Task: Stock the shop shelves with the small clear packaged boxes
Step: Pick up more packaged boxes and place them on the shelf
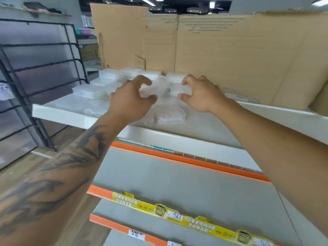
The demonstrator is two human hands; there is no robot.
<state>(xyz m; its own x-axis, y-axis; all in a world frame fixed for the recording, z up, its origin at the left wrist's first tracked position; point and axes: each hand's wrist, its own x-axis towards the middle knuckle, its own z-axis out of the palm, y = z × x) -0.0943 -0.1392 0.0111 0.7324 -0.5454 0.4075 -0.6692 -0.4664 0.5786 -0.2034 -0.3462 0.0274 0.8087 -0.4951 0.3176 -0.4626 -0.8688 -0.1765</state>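
Both hands reach over the top shelf (99, 112) and hold one clear pack (159, 88) between them. The left hand (130, 100) curls thumb and fingers round the pack's left end; the right hand (199, 94) pinches its right end between thumb and curled forefinger. Just under the fingers lie more boxes (168, 112), blurred. Further boxes are stacked beyond and left of the left fingers (113, 79), before the cardboard (230, 55).
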